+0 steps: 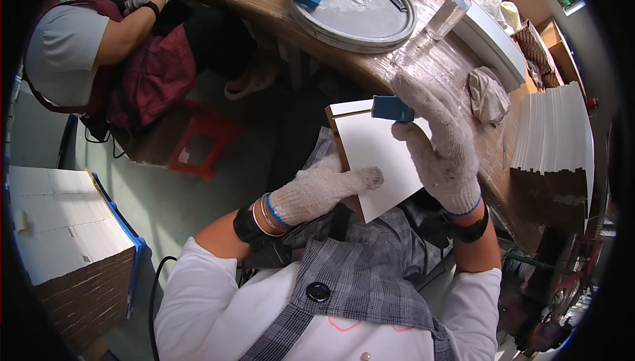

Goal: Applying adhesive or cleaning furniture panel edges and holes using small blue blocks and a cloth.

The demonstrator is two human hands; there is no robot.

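Note:
A white rectangular board with brown edges lies tilted over my lap. My left hand, in a knitted glove with a blue cuff edge, grips its left side, thumb flat on the white face and the other fingers hidden underneath. Between the thumb and fingers of my gloved right hand is a small blue rectangular block. The block is at the far edge of the board; whether it touches the board I cannot tell.
A round grey lid-like tray with blue pieces stands on the plastic-covered table. Beside it are a clear bottle and a crumpled cloth. Board stacks flank me. A co-worker sits left, near a red stool.

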